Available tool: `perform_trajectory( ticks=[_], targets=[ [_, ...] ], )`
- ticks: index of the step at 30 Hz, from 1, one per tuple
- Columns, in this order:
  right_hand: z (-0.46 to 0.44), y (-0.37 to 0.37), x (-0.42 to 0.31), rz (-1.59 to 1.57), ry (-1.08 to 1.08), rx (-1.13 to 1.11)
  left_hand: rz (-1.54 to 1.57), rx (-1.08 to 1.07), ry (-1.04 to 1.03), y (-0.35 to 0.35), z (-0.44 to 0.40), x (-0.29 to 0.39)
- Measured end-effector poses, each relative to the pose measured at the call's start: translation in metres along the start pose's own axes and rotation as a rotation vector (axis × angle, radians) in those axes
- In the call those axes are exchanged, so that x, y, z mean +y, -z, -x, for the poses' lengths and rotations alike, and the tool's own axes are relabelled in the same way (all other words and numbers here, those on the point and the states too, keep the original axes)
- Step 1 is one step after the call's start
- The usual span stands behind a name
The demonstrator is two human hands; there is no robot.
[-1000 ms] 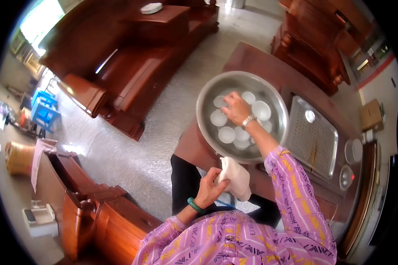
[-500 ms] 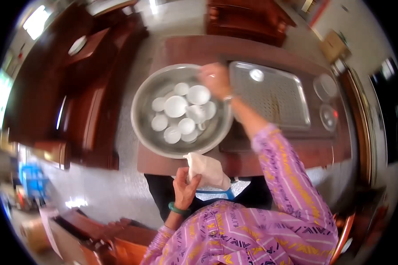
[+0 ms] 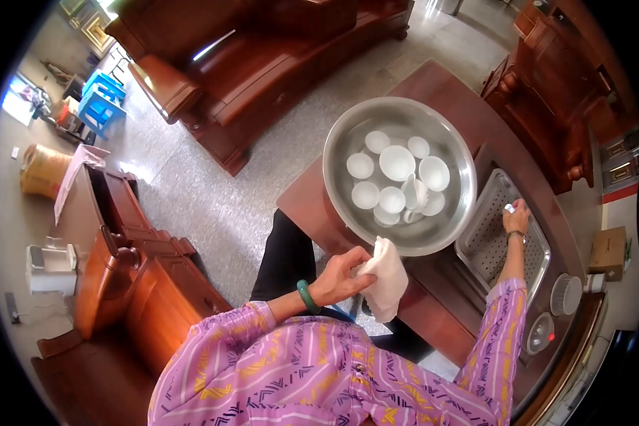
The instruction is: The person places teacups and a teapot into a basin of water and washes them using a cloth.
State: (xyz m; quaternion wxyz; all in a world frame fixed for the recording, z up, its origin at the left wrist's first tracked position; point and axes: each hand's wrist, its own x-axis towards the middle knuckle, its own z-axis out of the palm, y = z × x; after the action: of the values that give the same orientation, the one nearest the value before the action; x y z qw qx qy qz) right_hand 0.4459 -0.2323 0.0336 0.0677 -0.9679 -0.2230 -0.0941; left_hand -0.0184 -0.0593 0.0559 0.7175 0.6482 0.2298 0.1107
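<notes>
Brown table (image 3: 307,200) under basin (image 3: 456,163); grey floor (image 3: 270,160).

Bright daylight upper left; floor glare; fisheye-curved, black edges.

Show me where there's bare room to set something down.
Free: the table corner left of the basin, and the tray left of the right hand. Crowded: the basin's middle, packed with white dishes.
</notes>
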Motion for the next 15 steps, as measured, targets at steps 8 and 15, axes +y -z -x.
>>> perform_trajectory(
  ticks=[8, 15],
  targets=[
    [-0.019, -0.029, 0.023, -0.211, -0.122, 0.042, -0.031, 0.030, -0.004, 0.007, 0.008, 0.000],
    [0.059, 0.083, -0.188, -1.144, 0.052, -0.358, -0.057, 0.010, -0.075, 0.010, 0.019, 0.007]
  ],
)
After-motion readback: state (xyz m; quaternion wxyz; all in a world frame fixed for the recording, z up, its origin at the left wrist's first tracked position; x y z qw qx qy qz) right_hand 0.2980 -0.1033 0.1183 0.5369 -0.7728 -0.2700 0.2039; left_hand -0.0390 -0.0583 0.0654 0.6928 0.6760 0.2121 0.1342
